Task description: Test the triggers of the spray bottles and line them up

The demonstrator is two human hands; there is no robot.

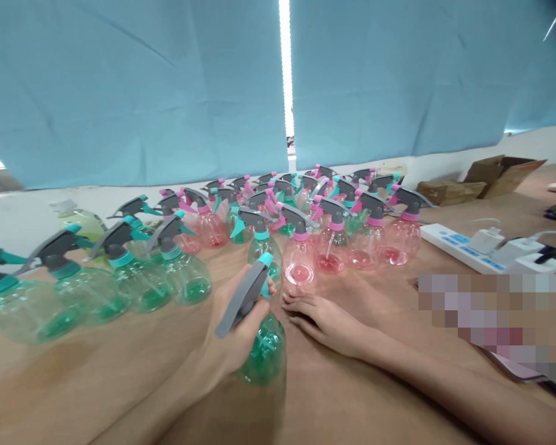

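My left hand [234, 327] is wrapped round a green spray bottle [265, 346] with a grey trigger head, holding it tilted just above the brown table [120, 383]. My right hand [322, 320] lies flat on the table just right of that bottle, fingers stretched out and together, holding nothing. Its fingertips reach toward a pink spray bottle [299, 259] at the front of a crowd of several pink and green spray bottles [333, 228].
More green spray bottles [97, 284] stand along the left. A white power strip [463, 247] with plugs and cables lies at the right, with cardboard boxes [500, 173] behind it. Blue curtains [167, 80] hang at the back.
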